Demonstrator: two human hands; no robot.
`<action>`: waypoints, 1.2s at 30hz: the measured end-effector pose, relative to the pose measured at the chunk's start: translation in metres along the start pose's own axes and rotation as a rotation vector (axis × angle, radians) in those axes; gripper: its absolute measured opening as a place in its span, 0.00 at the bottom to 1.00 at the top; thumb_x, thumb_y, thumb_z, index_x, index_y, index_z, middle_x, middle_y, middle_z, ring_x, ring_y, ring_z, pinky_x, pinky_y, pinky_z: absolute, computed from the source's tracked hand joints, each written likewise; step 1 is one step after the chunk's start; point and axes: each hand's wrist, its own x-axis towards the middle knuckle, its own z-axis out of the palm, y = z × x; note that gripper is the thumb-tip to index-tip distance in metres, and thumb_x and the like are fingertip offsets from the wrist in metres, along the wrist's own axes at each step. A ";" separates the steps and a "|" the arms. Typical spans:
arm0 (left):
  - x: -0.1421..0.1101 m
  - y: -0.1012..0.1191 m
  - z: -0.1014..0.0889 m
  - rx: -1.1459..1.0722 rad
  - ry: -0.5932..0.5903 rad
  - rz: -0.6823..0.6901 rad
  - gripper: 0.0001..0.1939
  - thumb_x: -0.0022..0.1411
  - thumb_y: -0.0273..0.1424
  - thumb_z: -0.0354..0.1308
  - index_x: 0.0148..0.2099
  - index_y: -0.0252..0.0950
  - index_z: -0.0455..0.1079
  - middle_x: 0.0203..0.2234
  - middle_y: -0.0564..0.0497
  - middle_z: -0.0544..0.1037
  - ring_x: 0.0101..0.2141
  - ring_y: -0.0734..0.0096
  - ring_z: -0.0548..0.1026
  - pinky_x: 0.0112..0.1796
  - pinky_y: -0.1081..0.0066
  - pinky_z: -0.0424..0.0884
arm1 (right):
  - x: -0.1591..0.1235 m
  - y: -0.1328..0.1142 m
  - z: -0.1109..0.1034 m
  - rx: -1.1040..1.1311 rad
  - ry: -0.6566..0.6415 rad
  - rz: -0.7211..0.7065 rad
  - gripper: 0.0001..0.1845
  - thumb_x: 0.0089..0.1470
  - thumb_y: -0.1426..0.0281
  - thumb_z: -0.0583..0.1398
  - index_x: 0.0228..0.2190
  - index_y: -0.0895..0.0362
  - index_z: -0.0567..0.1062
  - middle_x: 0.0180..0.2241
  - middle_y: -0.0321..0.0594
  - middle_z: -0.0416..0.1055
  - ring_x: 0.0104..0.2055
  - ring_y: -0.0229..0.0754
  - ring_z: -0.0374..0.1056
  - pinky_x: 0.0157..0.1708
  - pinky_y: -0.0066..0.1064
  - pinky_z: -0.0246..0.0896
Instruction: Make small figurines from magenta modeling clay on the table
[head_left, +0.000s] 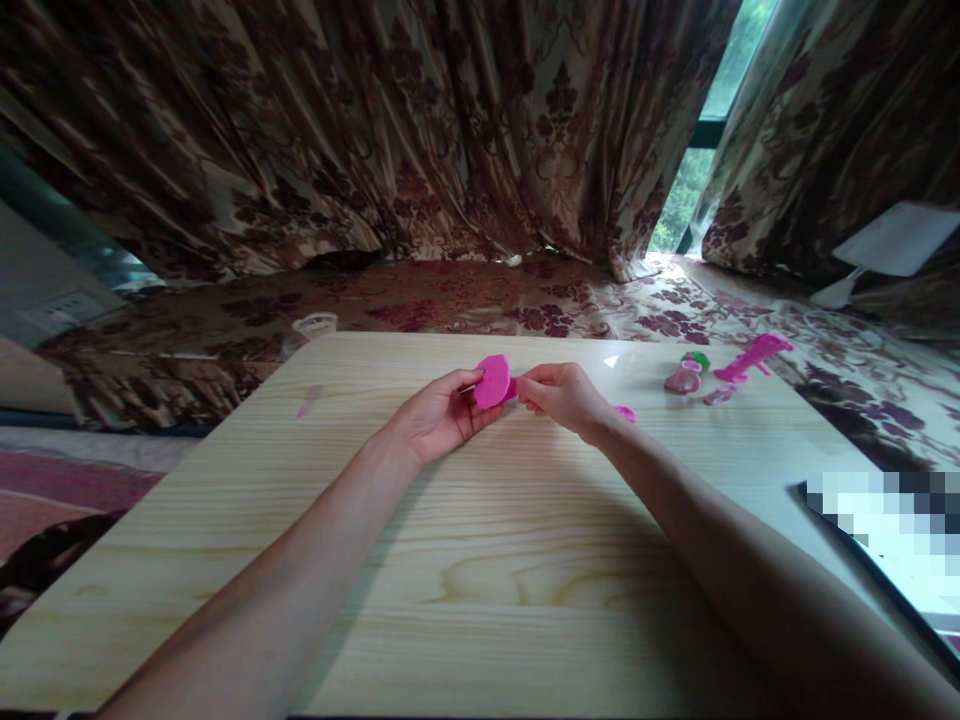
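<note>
My left hand (446, 415) holds a flat, roundish pink piece of modelling clay (492, 381) above the table, thumb at its edge and fingers beneath. At the right side of that piece a darker pink bit (513, 388) sticks out, and my right hand (559, 393) is closed in a pinch on its end. I cannot tell whether this bit is joined to the round piece. A smaller pink piece (625, 413) lies on the table just behind my right forearm, partly hidden by it.
On the wooden table (525, 560), at the far right, are a pink clay shape (752, 358), a pale pink item (683, 377) and a green round thing (699, 361). A blurred-out screen (885, 550) is at the right edge. A clear container (313, 325) stands behind the far left corner.
</note>
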 end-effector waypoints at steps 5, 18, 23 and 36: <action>0.001 -0.001 -0.002 0.034 0.006 0.003 0.10 0.56 0.23 0.54 0.42 0.29 0.69 0.35 0.42 0.78 0.35 0.66 0.77 0.35 0.70 0.76 | 0.000 -0.002 -0.002 0.047 0.011 0.048 0.16 0.47 0.62 0.56 0.18 0.61 0.73 0.16 0.35 0.67 0.18 0.31 0.59 0.18 0.22 0.55; 0.001 -0.005 0.008 0.481 0.239 0.146 0.07 0.49 0.24 0.62 0.33 0.30 0.71 0.25 0.45 0.78 0.23 0.70 0.76 0.24 0.73 0.75 | 0.007 0.004 -0.019 0.001 0.136 -0.029 0.15 0.50 0.63 0.55 0.29 0.60 0.76 0.26 0.39 0.73 0.27 0.35 0.66 0.25 0.24 0.60; 0.003 -0.007 0.013 0.655 0.306 0.161 0.07 0.46 0.29 0.64 0.28 0.31 0.71 0.17 0.48 0.75 0.15 0.72 0.71 0.15 0.76 0.68 | 0.002 0.002 -0.009 -0.153 0.116 -0.258 0.10 0.49 0.67 0.57 0.29 0.57 0.77 0.32 0.40 0.74 0.36 0.39 0.68 0.34 0.27 0.62; -0.012 0.006 0.010 0.783 0.237 0.098 0.07 0.50 0.31 0.58 0.25 0.32 0.72 0.17 0.47 0.75 0.18 0.71 0.72 0.18 0.76 0.64 | 0.002 0.007 0.001 -0.287 0.063 -0.294 0.08 0.49 0.69 0.58 0.30 0.54 0.78 0.34 0.39 0.73 0.36 0.39 0.68 0.35 0.28 0.61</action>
